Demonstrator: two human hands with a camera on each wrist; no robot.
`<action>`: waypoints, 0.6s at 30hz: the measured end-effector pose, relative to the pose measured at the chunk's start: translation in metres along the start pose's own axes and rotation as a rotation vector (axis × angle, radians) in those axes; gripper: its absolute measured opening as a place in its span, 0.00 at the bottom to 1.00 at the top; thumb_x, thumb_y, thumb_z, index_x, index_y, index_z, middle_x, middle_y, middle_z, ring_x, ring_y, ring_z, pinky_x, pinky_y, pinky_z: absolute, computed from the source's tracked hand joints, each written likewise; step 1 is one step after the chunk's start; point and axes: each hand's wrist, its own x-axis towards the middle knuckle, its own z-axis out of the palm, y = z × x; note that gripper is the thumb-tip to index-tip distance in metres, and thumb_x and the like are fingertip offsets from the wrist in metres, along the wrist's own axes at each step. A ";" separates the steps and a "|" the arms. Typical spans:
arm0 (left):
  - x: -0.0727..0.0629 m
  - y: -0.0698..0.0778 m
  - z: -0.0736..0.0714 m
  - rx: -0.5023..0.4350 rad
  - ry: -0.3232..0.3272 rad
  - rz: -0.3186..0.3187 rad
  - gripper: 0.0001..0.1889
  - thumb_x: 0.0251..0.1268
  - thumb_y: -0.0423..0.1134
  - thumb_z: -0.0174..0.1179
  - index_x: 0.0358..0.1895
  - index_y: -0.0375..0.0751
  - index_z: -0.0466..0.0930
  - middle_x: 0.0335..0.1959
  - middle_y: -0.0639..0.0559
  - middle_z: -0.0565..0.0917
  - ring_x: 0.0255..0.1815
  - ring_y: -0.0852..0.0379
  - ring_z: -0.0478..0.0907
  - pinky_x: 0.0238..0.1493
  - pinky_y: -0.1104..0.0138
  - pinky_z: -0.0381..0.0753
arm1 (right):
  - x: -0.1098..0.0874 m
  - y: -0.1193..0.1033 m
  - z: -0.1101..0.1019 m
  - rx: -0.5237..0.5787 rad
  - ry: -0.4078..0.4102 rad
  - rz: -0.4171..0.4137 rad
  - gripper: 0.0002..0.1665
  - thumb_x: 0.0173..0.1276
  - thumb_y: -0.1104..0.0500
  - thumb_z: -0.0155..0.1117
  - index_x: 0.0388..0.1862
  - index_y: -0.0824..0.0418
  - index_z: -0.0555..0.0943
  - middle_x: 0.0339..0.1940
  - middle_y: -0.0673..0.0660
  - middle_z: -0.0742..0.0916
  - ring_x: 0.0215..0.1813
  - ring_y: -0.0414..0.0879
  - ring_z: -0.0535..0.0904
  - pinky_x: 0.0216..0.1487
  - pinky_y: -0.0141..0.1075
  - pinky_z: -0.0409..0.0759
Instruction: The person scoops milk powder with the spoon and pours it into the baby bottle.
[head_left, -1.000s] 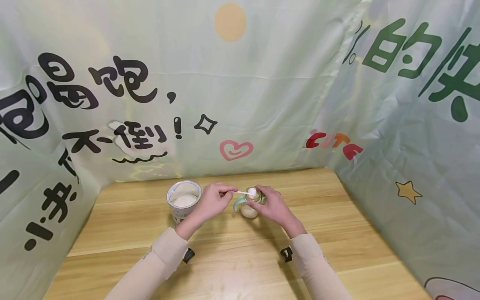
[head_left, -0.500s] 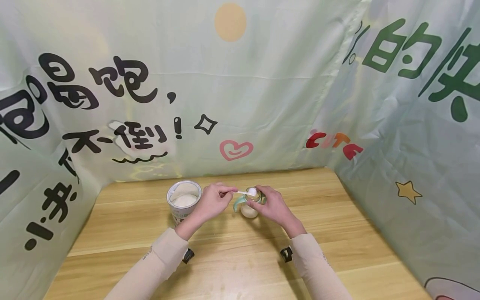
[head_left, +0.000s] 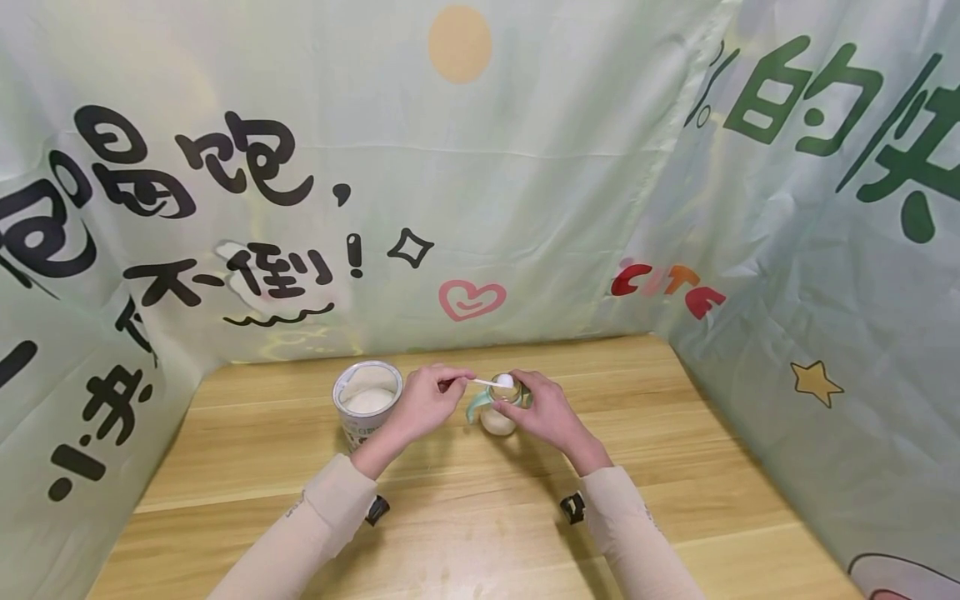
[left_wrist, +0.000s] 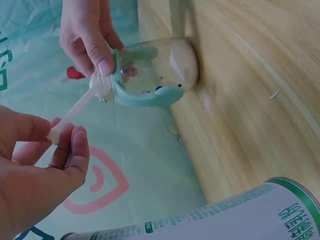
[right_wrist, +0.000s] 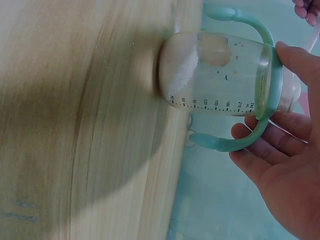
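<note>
My left hand point(head_left: 429, 402) pinches the end of a white scoop's thin handle point(left_wrist: 75, 108) between thumb and fingers. The scoop's bowl point(head_left: 505, 381) sits at the mouth of a clear baby bottle point(right_wrist: 235, 75) with a mint-green two-handled collar. Around the bottle's neck and collar, my right hand point(head_left: 550, 410) grips with thumb and fingers. Pale powder point(right_wrist: 182, 70) lies at the bottom of the upright bottle, which stands on the table. Left of my left hand is an open milk powder tin point(head_left: 367, 404) with powder inside.
The wooden table point(head_left: 465, 517) backs onto a printed cloth wall point(head_left: 555, 208), with another cloth wall point(head_left: 825, 333) on the right. Black wrist-camera pieces point(head_left: 573, 508) hang beneath the sleeves. A small white speck point(left_wrist: 274, 94) lies on the tabletop.
The scoop's handle end has risen very slightly with my left fingers, so the handle slopes a little more toward the bottle mouth. My right hand and the bottle stay in place.
</note>
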 end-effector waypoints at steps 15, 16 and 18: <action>0.000 0.002 -0.001 -0.014 0.005 -0.009 0.11 0.77 0.34 0.60 0.51 0.45 0.92 0.36 0.51 0.88 0.30 0.61 0.75 0.30 0.71 0.73 | 0.001 0.000 0.000 -0.008 -0.007 0.005 0.34 0.67 0.48 0.77 0.65 0.65 0.81 0.59 0.65 0.88 0.59 0.58 0.85 0.58 0.52 0.84; 0.000 0.002 -0.001 -0.027 0.012 -0.013 0.11 0.77 0.34 0.61 0.51 0.45 0.92 0.37 0.50 0.89 0.31 0.61 0.76 0.31 0.71 0.74 | 0.001 0.000 0.000 -0.007 -0.005 0.004 0.34 0.67 0.48 0.77 0.65 0.65 0.81 0.59 0.65 0.88 0.59 0.58 0.85 0.59 0.52 0.84; 0.000 0.002 -0.001 -0.058 0.020 -0.029 0.11 0.77 0.35 0.61 0.52 0.44 0.92 0.40 0.49 0.91 0.33 0.61 0.79 0.33 0.71 0.76 | 0.000 0.000 0.000 -0.008 -0.003 0.004 0.34 0.67 0.48 0.78 0.65 0.65 0.81 0.59 0.65 0.88 0.59 0.59 0.85 0.59 0.53 0.84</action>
